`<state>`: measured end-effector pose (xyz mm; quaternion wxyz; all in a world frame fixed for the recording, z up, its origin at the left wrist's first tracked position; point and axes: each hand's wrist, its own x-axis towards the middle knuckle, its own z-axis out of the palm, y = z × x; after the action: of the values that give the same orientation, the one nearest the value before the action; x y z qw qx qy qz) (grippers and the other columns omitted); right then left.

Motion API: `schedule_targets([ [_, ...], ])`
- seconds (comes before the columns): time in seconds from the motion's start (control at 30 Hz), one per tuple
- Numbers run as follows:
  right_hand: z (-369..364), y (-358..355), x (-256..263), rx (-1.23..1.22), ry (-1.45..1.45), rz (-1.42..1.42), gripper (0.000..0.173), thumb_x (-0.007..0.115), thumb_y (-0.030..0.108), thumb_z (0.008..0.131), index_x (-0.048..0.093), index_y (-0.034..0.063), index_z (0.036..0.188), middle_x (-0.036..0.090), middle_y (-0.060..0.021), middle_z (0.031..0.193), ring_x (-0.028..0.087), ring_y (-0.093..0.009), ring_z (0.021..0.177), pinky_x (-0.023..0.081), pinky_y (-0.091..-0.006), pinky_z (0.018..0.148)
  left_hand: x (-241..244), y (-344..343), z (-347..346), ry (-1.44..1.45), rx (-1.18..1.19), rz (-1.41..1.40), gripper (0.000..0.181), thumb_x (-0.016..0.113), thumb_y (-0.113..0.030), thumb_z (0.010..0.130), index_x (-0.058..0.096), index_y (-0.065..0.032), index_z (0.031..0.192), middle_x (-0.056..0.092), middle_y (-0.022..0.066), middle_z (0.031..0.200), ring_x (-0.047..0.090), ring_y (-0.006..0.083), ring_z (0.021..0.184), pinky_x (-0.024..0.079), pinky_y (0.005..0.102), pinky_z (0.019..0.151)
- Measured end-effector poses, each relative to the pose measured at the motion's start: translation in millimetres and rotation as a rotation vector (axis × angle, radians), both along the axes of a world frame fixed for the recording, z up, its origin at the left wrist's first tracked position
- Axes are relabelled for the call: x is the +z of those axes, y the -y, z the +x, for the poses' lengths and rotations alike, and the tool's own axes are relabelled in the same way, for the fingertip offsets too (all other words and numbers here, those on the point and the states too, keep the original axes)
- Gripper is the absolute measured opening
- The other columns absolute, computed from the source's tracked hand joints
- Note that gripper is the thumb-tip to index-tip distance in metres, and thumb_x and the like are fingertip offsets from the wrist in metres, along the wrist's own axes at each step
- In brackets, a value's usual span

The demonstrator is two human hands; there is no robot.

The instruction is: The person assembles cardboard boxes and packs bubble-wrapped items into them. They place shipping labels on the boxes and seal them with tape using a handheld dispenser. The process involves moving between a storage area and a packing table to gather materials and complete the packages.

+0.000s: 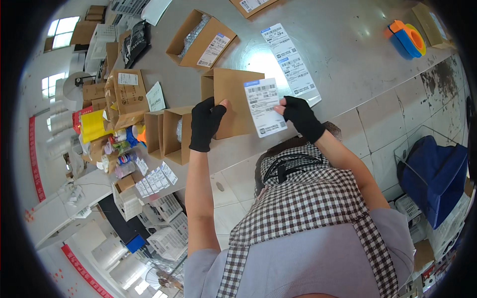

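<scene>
My left hand point(208, 121), in a black fingerless glove, grips the near left edge of a cardboard box point(233, 100) on the metal table point(335, 67). In my right hand point(300, 115), gloved the same way, a white shipping label point(264, 108) is pinched at its right edge; it overlaps the box's right side. Whether the label touches the cardboard I cannot tell. Beyond it lies a strip of printed labels point(292, 63). Another labelled box point(201, 41) holds bubble wrap. Beside my left hand stand open cardboard boxes point(177, 149), one with bubble wrap inside.
An orange and blue tape dispenser point(406, 39) sits near the table's right edge. More labels point(156, 180) lie at the left edge, near a Pepsi can point(125, 159). A black plastic parcel point(136, 44) and a taped carton point(128, 93) are further left.
</scene>
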<state>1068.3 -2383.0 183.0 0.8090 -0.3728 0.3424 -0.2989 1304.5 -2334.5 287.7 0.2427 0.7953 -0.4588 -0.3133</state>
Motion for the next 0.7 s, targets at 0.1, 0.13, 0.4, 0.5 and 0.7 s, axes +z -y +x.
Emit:
schedule_targets([
  [0.1, 23, -4, -14, 0.014, -0.077, 0.033, 0.013, 0.062, 0.015, 0.083, 0.062, 0.0025, 0.085, 0.060, -0.0011, 0.075, 0.054, -0.007, 0.068, 0.043, -0.0208, 0.060, 0, -1, 0, -0.023, 0.019, -0.005, 0.029, 0.063, -0.027, 0.079, 0.064, 0.0020, 0.085, 0.049, 0.0001, 0.057, 0.041, 0.0075, 0.054, 0.035, 0.0260, 0.051],
  [0.13, 33, -6, -16, -0.005, -0.130, 0.049, 0.013, 0.063, 0.016, 0.083, 0.062, 0.0026, 0.085, 0.060, -0.0009, 0.074, 0.054, -0.007, 0.067, 0.043, -0.0205, 0.060, 0, -1, -1, -0.037, 0.022, -0.020, 0.030, 0.063, -0.027, 0.079, 0.064, 0.0021, 0.086, 0.049, 0.0001, 0.057, 0.041, 0.0075, 0.055, 0.035, 0.0257, 0.052],
  [0.4, 43, -2, 8, 0.227, -0.935, -0.702, 0.038, 0.065, 0.040, 0.076, 0.056, 0.0066, 0.092, 0.062, -0.0123, 0.078, 0.060, -0.027, 0.070, 0.047, -0.0370, 0.064, 5, -1, -12, -0.027, 0.043, 0.045, 0.030, 0.063, -0.027, 0.079, 0.064, 0.0020, 0.089, 0.056, 0.0014, 0.063, 0.046, 0.0079, 0.060, 0.037, 0.0250, 0.056],
  [0.5, 47, -4, -2, 0.036, -0.886, -0.909, 0.044, 0.063, 0.034, 0.078, 0.052, 0.0088, 0.112, 0.052, -0.0175, 0.113, 0.053, -0.031, 0.099, 0.042, -0.0412, 0.082, 0, -1, -9, -0.016, 0.037, 0.027, 0.030, 0.063, -0.027, 0.079, 0.064, 0.0019, 0.089, 0.058, 0.0020, 0.065, 0.048, 0.0081, 0.061, 0.039, 0.0251, 0.057],
  [0.7, 64, -49, -5, -0.030, -0.575, -1.147, 0.060, 0.059, 0.031, 0.079, 0.039, 0.0162, 0.133, 0.028, -0.0217, 0.139, 0.030, -0.036, 0.127, 0.028, -0.0473, 0.101, -1, 7, -13, -0.047, 0.055, -0.022, 0.029, 0.062, -0.025, 0.081, 0.063, 0.0028, 0.089, 0.058, 0.0019, 0.067, 0.048, 0.0081, 0.062, 0.039, 0.0248, 0.058],
])
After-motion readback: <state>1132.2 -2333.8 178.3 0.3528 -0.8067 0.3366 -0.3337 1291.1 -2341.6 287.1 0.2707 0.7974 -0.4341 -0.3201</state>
